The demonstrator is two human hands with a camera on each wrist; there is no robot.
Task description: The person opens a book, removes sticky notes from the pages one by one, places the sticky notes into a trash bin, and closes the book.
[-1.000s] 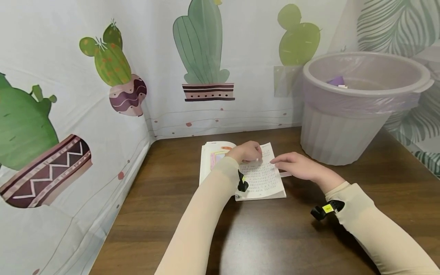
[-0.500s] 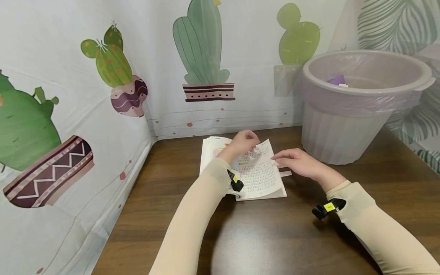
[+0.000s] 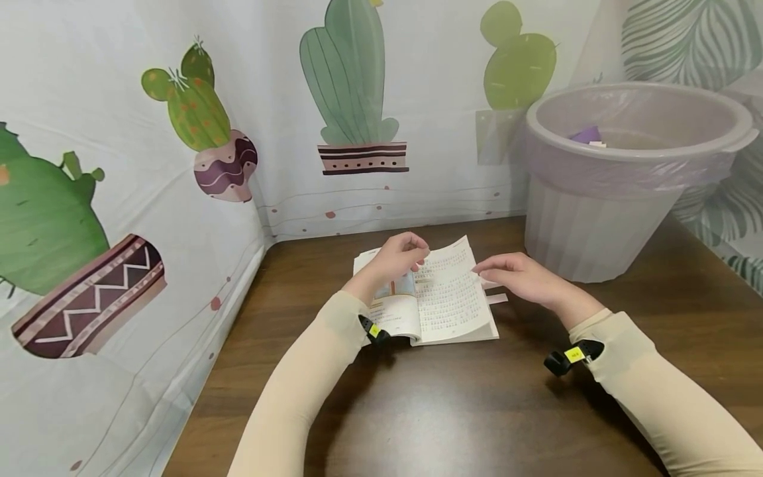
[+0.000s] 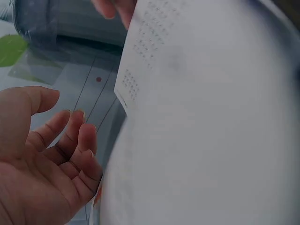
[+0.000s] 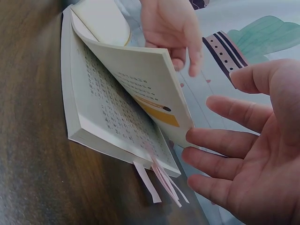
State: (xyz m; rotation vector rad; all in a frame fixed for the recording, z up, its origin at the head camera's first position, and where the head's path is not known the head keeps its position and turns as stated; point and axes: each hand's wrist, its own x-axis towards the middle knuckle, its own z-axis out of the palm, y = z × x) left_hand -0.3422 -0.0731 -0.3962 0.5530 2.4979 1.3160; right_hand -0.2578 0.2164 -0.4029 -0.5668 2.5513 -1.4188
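A thick book (image 3: 453, 291) lies spread on the brown table, with printed text on the right and a colour picture on the left. My left hand (image 3: 396, 257) is over its left page with fingers loosely bent and nothing between them. At the right edge, my right hand (image 3: 524, 278) has nearly straight fingers. One fingertip appears to touch a raised page (image 5: 154, 70) in the right wrist view, and the text beneath shows. Pale pink ribbon strips (image 5: 147, 182) stick out from the book. A blurred white page (image 4: 201, 117) fills much of the left wrist view.
A large grey bin (image 3: 587, 232) with a clear liner stands at the back right; a purple item (image 3: 585, 135) shows inside. A cactus-print cloth (image 3: 286, 218) hangs behind and left of the table (image 3: 429, 411).
My left hand has moved left from the right page to the left one, uncovering more text and the picture. The right hand stays almost in place while the right page's far corner rises slightly.
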